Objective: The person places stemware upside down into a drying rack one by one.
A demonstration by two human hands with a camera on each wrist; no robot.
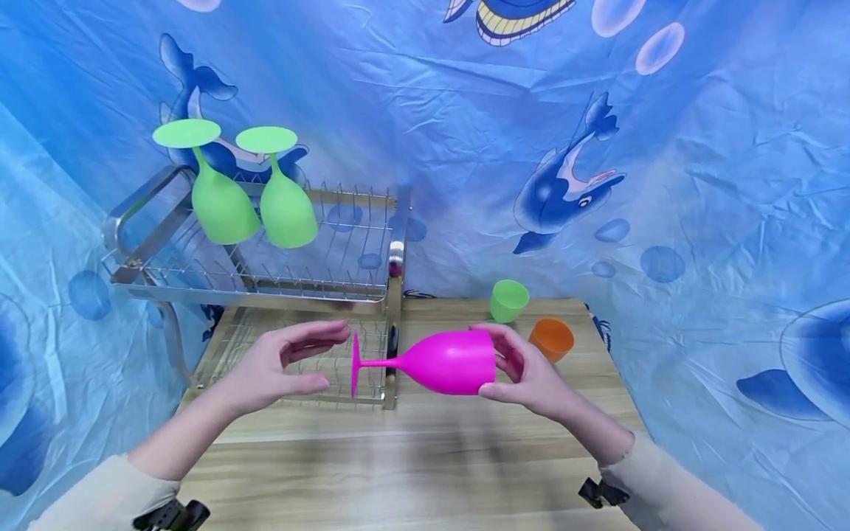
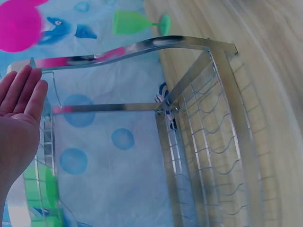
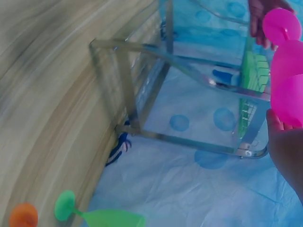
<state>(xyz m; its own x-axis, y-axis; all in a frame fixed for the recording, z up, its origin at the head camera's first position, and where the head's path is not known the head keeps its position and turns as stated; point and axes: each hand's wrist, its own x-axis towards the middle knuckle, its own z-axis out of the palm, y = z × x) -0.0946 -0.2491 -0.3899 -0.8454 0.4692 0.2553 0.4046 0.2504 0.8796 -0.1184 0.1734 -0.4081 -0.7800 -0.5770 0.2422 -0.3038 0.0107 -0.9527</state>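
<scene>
A magenta plastic wine goblet (image 1: 451, 363) lies sideways in the air in the head view, its foot pointing left. My right hand (image 1: 524, 369) grips the bowl near the rim, thumb below and fingers on the far side. Facing the goblet's foot is my left hand (image 1: 282, 365), slightly apart from it, fingers extended and thumb spread. The left wrist view shows that palm (image 2: 19, 123) with straight fingers beside the magenta foot (image 2: 19, 26). In the right wrist view, the goblet's bowl (image 3: 286, 71) partly hides the right fingers.
A two-tier metal dish rack (image 1: 332, 299) stands left on the wooden table (image 1: 425, 457). Two green goblets (image 1: 222, 210) rest upside down on its upper tier. A green goblet (image 1: 508, 301) and an orange cup-shaped vessel (image 1: 553, 339) stand at the back right. Blue printed sheeting (image 1: 451, 184) surrounds the table.
</scene>
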